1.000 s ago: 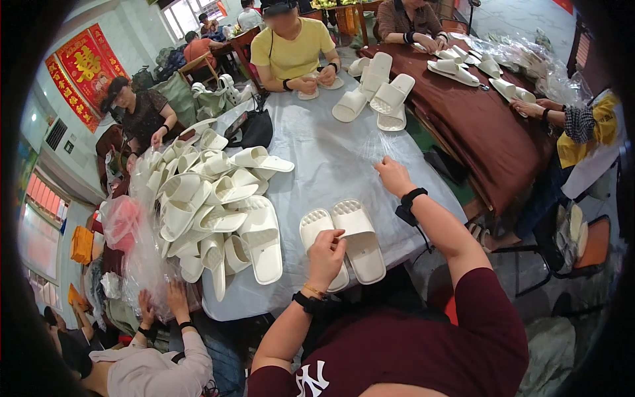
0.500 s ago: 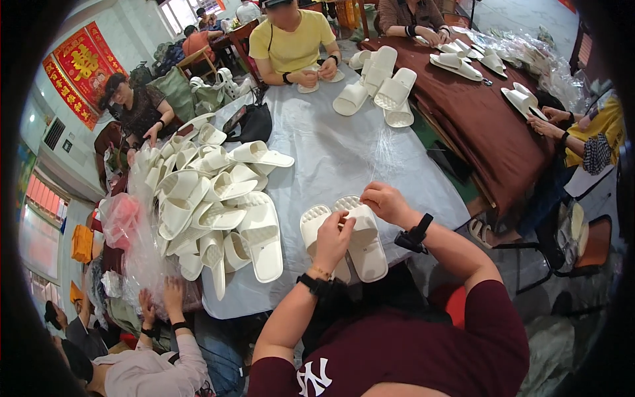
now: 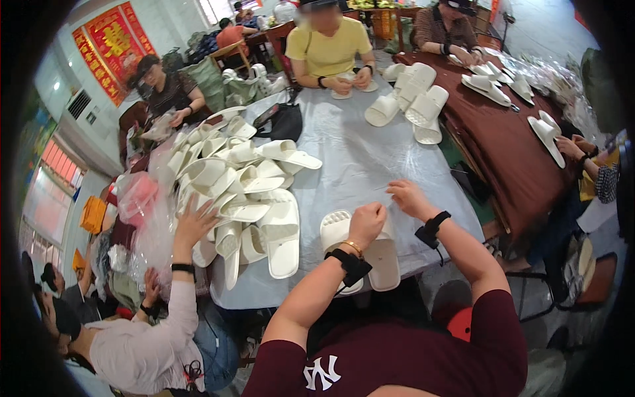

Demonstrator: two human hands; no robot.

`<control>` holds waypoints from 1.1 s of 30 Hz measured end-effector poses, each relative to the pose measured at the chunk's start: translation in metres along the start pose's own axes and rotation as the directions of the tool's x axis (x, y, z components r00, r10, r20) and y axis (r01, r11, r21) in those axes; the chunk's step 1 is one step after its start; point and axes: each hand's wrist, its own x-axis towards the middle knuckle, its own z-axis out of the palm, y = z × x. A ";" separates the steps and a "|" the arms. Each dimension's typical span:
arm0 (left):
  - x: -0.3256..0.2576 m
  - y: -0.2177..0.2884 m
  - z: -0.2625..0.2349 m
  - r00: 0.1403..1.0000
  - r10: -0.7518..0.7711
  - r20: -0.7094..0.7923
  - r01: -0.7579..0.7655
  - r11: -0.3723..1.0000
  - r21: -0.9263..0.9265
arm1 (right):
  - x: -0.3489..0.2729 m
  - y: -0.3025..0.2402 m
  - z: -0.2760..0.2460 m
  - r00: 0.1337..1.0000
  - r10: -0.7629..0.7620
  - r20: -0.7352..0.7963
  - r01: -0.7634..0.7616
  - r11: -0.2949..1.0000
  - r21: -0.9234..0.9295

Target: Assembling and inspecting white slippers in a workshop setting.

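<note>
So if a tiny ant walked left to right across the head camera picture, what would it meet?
Orange bundle, pink plastic bag, heap of white slippers, wearer's left hand, wearer's right hand, chair.

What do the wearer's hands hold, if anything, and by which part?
It cannot be told: anything thin in the left hand or right hand would be too small to see. Neither visibly grips the white slippers.
</note>
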 end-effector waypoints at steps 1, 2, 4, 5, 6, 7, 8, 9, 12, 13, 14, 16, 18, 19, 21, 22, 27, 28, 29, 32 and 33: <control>-0.001 0.005 -0.001 1.000 0.023 -0.009 -0.023 1.000 0.002 | 0.000 0.017 0.003 1.000 -0.002 0.027 0.006 0.991 -0.134; -0.004 0.005 -0.006 1.000 0.012 -0.028 -0.012 1.000 0.010 | 0.003 0.024 0.003 0.999 -0.022 0.033 0.026 0.992 -0.123; -0.011 0.007 -0.013 0.995 0.104 0.003 -0.104 0.995 -0.004 | 0.009 0.035 0.001 0.975 0.151 0.164 -0.104 0.959 -0.262; -0.016 0.006 -0.017 0.987 0.154 -0.041 -0.154 0.988 -0.018 | 0.012 0.041 0.001 0.976 0.138 0.166 -0.093 0.962 -0.257; -0.021 0.009 -0.023 0.987 0.154 -0.041 -0.155 0.988 -0.016 | 0.012 0.050 0.002 0.965 0.203 0.166 -0.158 0.955 -0.251; -0.028 0.010 -0.033 0.991 0.134 0.012 -0.132 0.985 -0.112 | 0.011 0.058 0.004 0.948 0.270 0.167 -0.226 0.943 -0.244; -0.036 0.014 -0.048 0.991 0.115 0.067 -0.100 0.974 -0.203 | 0.012 0.063 0.007 0.947 0.272 0.169 -0.228 0.944 -0.239; -0.045 0.025 -0.065 0.993 0.058 0.107 -0.020 0.943 -0.332 | 0.009 0.070 0.009 0.952 0.265 0.150 -0.227 0.946 -0.230; -0.076 0.032 -0.119 0.957 -0.166 0.239 0.272 0.804 -0.529 | 0.011 0.069 0.007 0.954 0.262 0.145 -0.231 0.952 -0.202; -0.087 0.035 -0.137 0.952 -0.171 0.255 0.296 0.734 -0.611 | 0.012 0.066 0.005 0.953 0.263 0.151 -0.234 0.954 -0.188; -0.097 0.036 -0.154 0.948 -0.177 0.266 0.315 0.657 -0.685 | 0.014 0.065 0.004 0.948 0.274 0.158 -0.245 0.952 -0.184; -0.113 0.015 -0.176 0.977 0.040 0.208 0.142 0.607 -0.782 | 0.017 0.066 0.001 0.955 0.240 0.172 -0.205 0.958 -0.199; -0.119 0.007 -0.191 0.958 0.065 0.280 0.166 0.669 -0.724 | 0.017 0.063 -0.003 0.956 0.246 0.160 -0.211 0.955 -0.207; -0.120 0.004 -0.193 0.936 0.090 0.340 0.171 0.729 -0.662 | 0.014 0.062 -0.008 0.945 0.271 0.184 -0.226 0.946 -0.232; -0.128 -0.003 -0.195 0.903 0.010 0.428 0.247 0.805 -0.539 | 0.018 0.040 -0.013 0.933 0.282 0.223 -0.226 0.943 -0.245; -0.130 -0.006 -0.195 0.860 -0.066 0.506 0.304 0.863 -0.404 | 0.019 0.029 -0.016 0.954 0.274 0.124 -0.243 0.945 -0.219; -0.122 0.001 -0.173 0.767 -0.163 0.621 0.377 0.897 -0.230 | 0.010 -0.062 -0.030 0.962 0.244 0.122 -0.261 0.955 0.140; -0.117 0.000 -0.166 0.756 -0.172 0.631 0.383 0.899 -0.213 | 0.001 -0.086 -0.026 0.906 0.324 0.270 -0.395 0.877 0.272; -0.116 -0.002 -0.161 0.762 -0.179 0.623 0.387 0.897 -0.215 | -0.009 -0.106 -0.019 0.901 0.224 0.371 -0.374 0.834 0.406; -0.108 -0.025 -0.136 0.812 -0.184 0.554 0.360 0.905 -0.228 | -0.035 -0.164 -0.013 0.720 0.089 0.688 -0.568 0.646 0.510; -0.106 -0.031 -0.131 0.832 -0.200 0.518 0.366 0.899 -0.240 | -0.042 -0.174 -0.011 0.666 0.075 0.742 -0.627 0.596 0.502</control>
